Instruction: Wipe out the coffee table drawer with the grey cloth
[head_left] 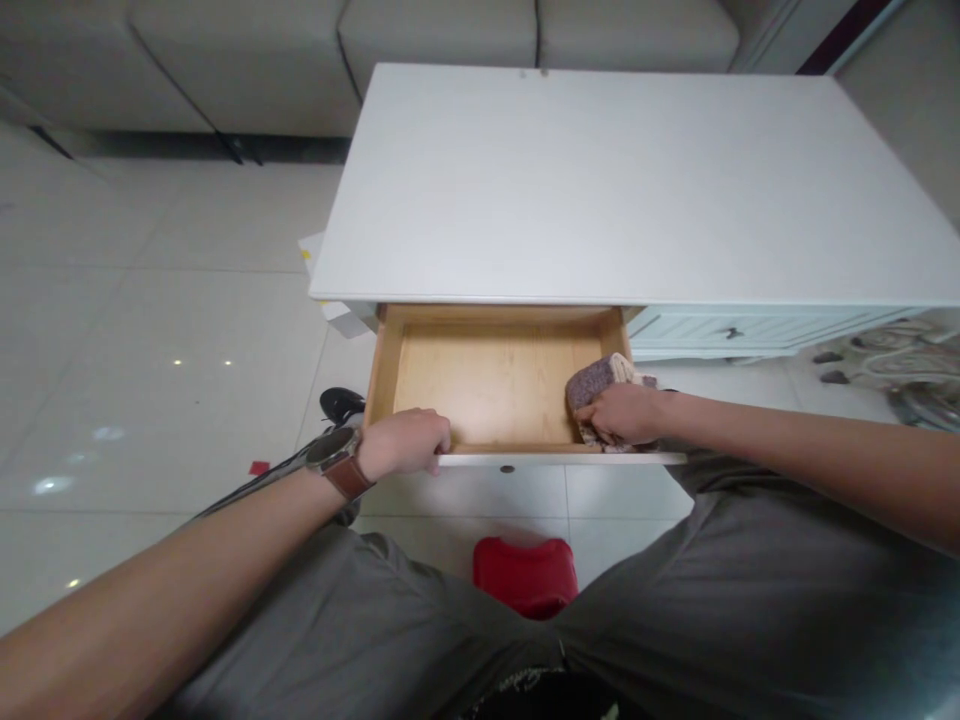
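Holding a folded brown-and-cream cloth in the right hand, with grip closed upon it, inside the right end of the open wooden drawer. Clasping the drawer's front edge with the left hand. Wearing, below, dark clothing with pale script (too small for reading).

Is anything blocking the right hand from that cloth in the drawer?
Nothing visible is: the right hand is directly on the purple-and-cream cloth, at the right front corner of the open wooden drawer. The left hand grips the drawer's front edge, well left of the cloth.
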